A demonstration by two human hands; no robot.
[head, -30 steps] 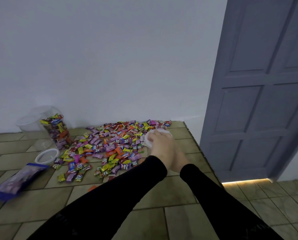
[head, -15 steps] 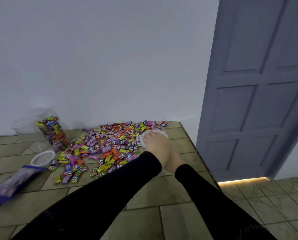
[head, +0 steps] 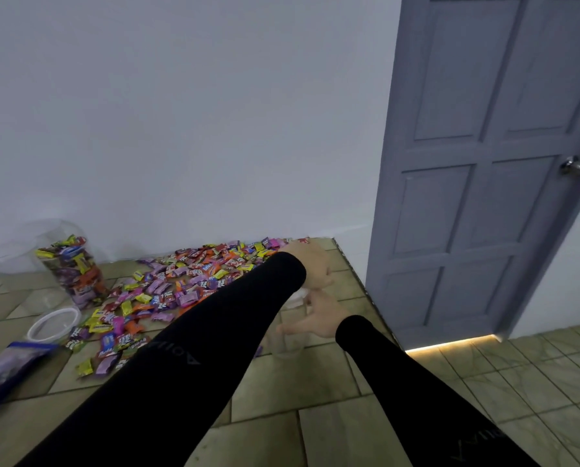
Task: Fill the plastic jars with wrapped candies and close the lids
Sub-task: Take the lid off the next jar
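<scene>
Print is present on the wrapped candies (head: 194, 281) spread on the tiled platform, as white lettering on purple, red and orange wrappers, but it is too small and blurred to read as words. Light lettering runs along the left sleeve (head: 180, 352) and the right sleeve (head: 477, 439), seen upside down and not legible. The candies inside the filled jar (head: 74, 271) and the purple-and-blue bag (head: 9, 369) at the left edge also carry printing; none of it can be read.
</scene>
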